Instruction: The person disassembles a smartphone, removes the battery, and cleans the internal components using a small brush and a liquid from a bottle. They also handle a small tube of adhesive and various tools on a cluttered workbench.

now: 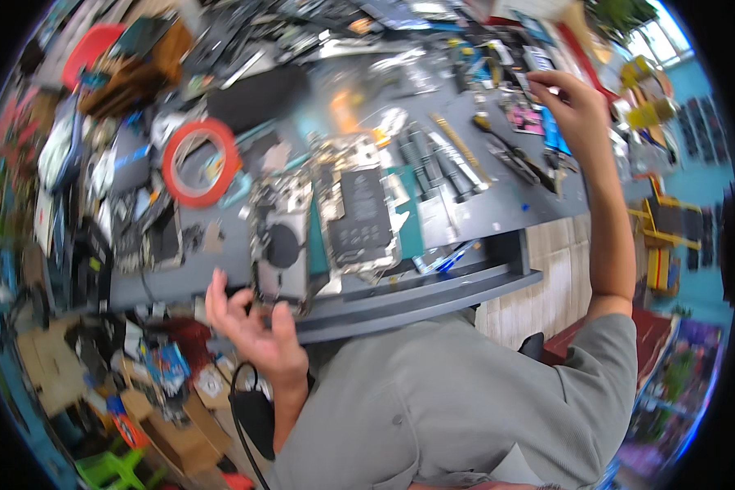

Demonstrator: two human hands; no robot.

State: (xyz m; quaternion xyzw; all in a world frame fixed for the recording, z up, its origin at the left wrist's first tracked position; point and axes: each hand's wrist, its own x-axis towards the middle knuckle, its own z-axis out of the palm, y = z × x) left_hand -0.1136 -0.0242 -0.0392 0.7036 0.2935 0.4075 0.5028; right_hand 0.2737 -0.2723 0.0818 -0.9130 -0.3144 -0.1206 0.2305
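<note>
Palm up and fingers curled apart, my left hand point(257, 333) is at the desk's front edge, just below a phone back part point(284, 282) with a round dark patch. No object shows in that hand. To the right of this part lies an opened phone point(361, 208) with a black battery and bare metal parts, on a green mat point(411, 220). My right arm reaches to the far right, where my right hand point(576, 102) has thumb and forefinger close together over small parts. Anything between those fingertips is too small and blurred to make out.
Several screwdrivers point(449, 167) and a black-handled brush point(506, 143) lie right of the mat. A red tape roll point(171, 167) sits at the left. Heaped phone parts point(327, 49) cover the back. Below the desktop, an open drawer point(416, 306) juts toward me.
</note>
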